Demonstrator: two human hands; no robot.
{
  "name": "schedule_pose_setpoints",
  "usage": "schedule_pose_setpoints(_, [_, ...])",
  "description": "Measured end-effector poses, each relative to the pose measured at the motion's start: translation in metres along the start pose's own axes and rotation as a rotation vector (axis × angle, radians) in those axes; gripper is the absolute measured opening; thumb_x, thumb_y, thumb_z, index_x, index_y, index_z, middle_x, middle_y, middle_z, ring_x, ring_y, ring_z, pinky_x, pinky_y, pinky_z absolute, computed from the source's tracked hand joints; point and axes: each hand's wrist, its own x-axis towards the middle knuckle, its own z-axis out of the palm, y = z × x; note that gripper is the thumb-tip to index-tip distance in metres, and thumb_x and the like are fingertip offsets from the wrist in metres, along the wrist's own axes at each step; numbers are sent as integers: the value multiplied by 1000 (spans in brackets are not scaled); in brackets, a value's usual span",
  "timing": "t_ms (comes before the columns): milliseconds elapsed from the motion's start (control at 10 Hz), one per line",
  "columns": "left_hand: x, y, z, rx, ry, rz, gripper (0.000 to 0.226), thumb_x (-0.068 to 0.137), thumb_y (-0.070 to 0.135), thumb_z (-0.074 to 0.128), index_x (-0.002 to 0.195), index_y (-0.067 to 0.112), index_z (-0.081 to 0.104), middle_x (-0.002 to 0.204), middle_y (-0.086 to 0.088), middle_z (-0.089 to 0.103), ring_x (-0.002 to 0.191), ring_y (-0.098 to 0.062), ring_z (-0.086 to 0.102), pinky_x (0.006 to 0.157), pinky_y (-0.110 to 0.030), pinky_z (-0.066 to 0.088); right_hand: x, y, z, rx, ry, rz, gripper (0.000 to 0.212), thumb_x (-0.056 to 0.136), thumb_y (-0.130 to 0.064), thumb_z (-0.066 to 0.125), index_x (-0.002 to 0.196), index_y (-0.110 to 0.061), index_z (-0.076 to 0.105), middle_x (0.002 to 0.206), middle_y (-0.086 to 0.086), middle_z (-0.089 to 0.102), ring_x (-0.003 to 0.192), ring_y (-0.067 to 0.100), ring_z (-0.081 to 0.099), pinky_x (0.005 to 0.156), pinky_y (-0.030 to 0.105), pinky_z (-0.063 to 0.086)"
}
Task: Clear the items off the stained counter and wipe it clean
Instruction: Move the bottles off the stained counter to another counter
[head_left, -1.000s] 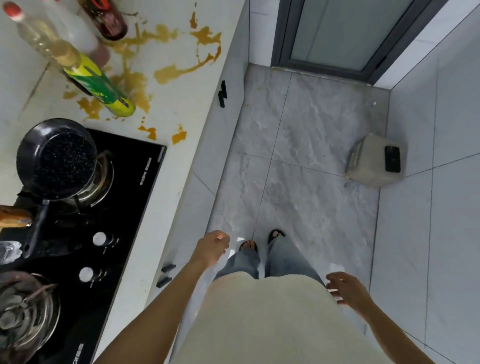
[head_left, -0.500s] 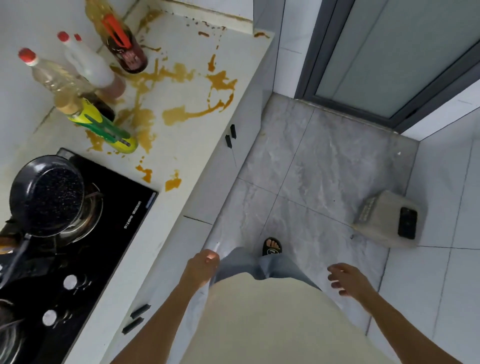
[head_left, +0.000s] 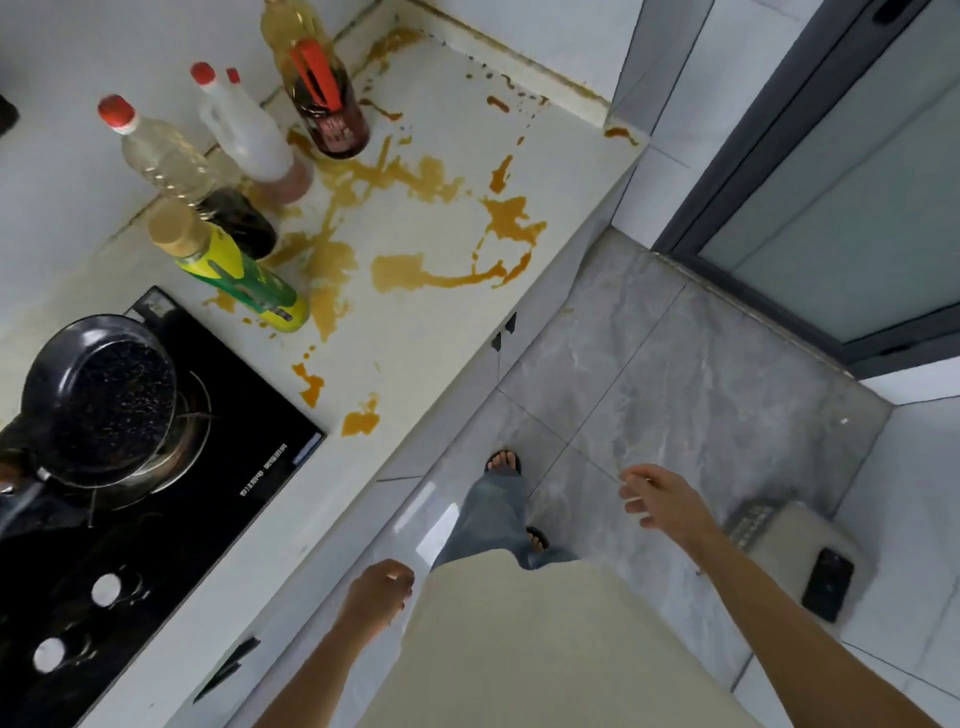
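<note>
Left hand (head_left: 376, 597) loosely curled and empty beside the cabinet front, right hand (head_left: 657, 499) spread open and empty over the floor, stained counter (head_left: 441, 322) ahead of the left hand, bottles (head_left: 244, 280) grouped at its far side among orange-brown spills (head_left: 415, 270), black pan (head_left: 98, 389) on the cooktop (head_left: 156, 519).

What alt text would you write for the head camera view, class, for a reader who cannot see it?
A white counter smeared with orange-brown stains holds several bottles beside a black stove with a dark pan. The person stands on grey floor tiles, left hand and right hand both empty.
</note>
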Motion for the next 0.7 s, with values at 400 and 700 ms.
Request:
schedule_pose_setpoints(400, [19,173,-45,-137,45,276,14,101,33,54,97,30,67,102,0,76,100,-23,72,93,-41,57,60,-18,-49,-183,-90,207,17,106,-16,55,112,-5,68,96,18,71,76,28,62,65,31,45])
schedule_pose_setpoints(700, [22,215,-35,-325,138,115,13,99,32,56,94,32,68,98,2,76,94,-21,72,89,-38,59,147,-105,-104,-383,-158,130,15,105,-18,58,109,-9,70,92,14,75,76,29,67,69,34,49])
